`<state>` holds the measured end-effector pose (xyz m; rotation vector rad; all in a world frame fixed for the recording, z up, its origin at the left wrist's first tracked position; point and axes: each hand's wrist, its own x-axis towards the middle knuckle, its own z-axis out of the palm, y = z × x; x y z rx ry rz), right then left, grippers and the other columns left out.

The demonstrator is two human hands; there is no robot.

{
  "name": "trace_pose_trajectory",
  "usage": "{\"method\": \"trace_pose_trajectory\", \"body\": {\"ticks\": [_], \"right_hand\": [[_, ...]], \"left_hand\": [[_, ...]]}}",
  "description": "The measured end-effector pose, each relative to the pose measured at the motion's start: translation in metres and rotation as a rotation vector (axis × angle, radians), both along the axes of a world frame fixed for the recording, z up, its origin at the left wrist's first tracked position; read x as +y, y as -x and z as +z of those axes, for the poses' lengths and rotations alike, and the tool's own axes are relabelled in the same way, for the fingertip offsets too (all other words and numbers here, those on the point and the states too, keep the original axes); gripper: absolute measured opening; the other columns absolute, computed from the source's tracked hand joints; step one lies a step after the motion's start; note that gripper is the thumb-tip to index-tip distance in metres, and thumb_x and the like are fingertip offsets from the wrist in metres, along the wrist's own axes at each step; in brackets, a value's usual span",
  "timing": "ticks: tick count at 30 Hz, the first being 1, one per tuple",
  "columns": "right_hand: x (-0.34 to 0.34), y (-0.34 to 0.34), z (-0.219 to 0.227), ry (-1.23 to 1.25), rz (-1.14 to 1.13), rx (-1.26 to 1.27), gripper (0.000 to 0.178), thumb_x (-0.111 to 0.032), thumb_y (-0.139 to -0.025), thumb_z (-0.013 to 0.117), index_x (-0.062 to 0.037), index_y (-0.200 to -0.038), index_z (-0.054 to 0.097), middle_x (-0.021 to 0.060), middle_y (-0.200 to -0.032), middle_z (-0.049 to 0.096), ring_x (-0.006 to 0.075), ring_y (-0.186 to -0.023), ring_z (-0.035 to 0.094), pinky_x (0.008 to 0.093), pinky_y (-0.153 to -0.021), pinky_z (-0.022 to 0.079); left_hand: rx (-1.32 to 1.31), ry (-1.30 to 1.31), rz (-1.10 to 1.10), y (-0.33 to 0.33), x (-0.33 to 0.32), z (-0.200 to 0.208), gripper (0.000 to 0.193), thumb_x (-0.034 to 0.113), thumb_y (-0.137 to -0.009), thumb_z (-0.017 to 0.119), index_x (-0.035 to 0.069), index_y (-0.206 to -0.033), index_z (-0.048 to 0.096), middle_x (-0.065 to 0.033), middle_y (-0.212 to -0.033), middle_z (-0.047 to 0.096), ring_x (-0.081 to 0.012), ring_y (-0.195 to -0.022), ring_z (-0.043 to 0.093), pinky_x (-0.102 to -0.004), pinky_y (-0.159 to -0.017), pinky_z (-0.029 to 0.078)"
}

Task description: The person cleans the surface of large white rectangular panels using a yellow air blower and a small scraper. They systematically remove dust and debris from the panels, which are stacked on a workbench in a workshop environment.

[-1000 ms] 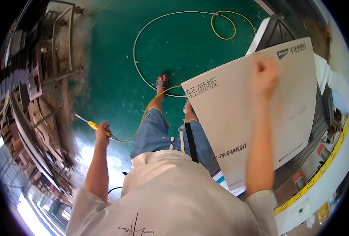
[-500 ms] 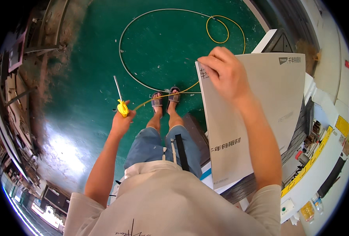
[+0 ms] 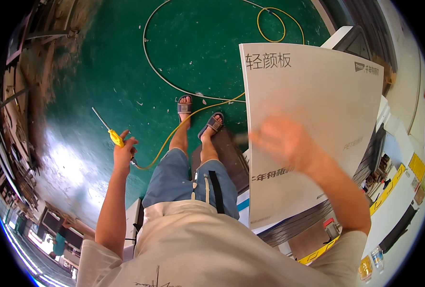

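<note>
My left hand is closed around a yellow air blow gun with a long thin metal nozzle that points up and left. A yellow air hose runs from the gun across the floor in front of my feet. Over the left part of a large pale board with dark print is my right hand, smeared by motion. Its fingertips lie near the board's left edge; whether they touch it I cannot make out. The board leans at my right, slightly bowed, on a dark-patterned surface.
A grey hose loop and a yellow hose coil lie on the green floor. Beside my legs stands a brown box-like piece. A white bench with a yellow strip is at the right. Boards and scrap line the left.
My right hand has left the board's upper left corner and moved down along its left edge. My left hand has moved left and down with the blow gun. My feet have stepped apart.
</note>
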<state>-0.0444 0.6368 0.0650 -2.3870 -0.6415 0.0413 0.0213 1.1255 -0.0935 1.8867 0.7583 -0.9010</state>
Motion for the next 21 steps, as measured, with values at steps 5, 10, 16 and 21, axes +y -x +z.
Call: {"method": "trace_pose_trajectory", "body": {"ticks": [5, 10, 16, 21], "right_hand": [[0.003, 0.008, 0.016, -0.002, -0.105, 0.044, 0.029, 0.0, -0.078, 0.071, -0.002, -0.107, 0.072, 0.008, -0.08, 0.054, 0.0251, -0.072, 0.059, 0.0359, -0.063, 0.049], [-0.022, -0.088, 0.004, 0.064, -0.357, -0.098, 0.02, 0.0, -0.083, 0.072, -0.003, -0.103, 0.071, 0.0082, -0.086, 0.057, 0.0285, -0.081, 0.061, 0.0382, -0.069, 0.051], [-0.011, -0.119, -0.011, 0.067, -0.24, -0.238, 0.013, -0.002, -0.085, 0.072, -0.0021, -0.097, 0.069, 0.0085, -0.086, 0.057, 0.0292, -0.082, 0.061, 0.0398, -0.07, 0.051], [-0.007, -0.119, -0.008, 0.026, -0.168, -0.253, 0.004, -0.003, -0.086, 0.072, -0.0002, -0.087, 0.069, 0.0131, -0.082, 0.057, 0.033, -0.077, 0.061, 0.0414, -0.068, 0.048]], "left_hand": [[0.01, 0.144, -0.01, 0.016, -0.045, 0.012, 0.048, 0.018, -0.098, 0.064, 0.007, -0.144, 0.055, -0.0046, -0.095, 0.071, -0.0087, -0.068, 0.057, -0.0239, -0.06, 0.043], [0.156, 0.665, -0.161, 0.06, -0.173, 0.055, 0.04, 0.022, -0.102, 0.065, 0.001, -0.135, 0.061, -0.0085, -0.104, 0.073, -0.0168, -0.094, 0.068, -0.0325, -0.084, 0.054], [0.682, 1.127, 0.097, 0.193, -0.229, 0.071, 0.041, 0.033, -0.103, 0.066, 0.0, -0.127, 0.067, -0.0037, -0.115, 0.069, -0.0152, -0.103, 0.063, -0.0311, -0.094, 0.051], [0.651, 1.165, 0.114, 0.201, -0.223, 0.06, 0.039, 0.027, -0.102, 0.068, -0.001, -0.129, 0.067, -0.0058, -0.114, 0.07, -0.0175, -0.107, 0.064, -0.034, -0.099, 0.051]]}}
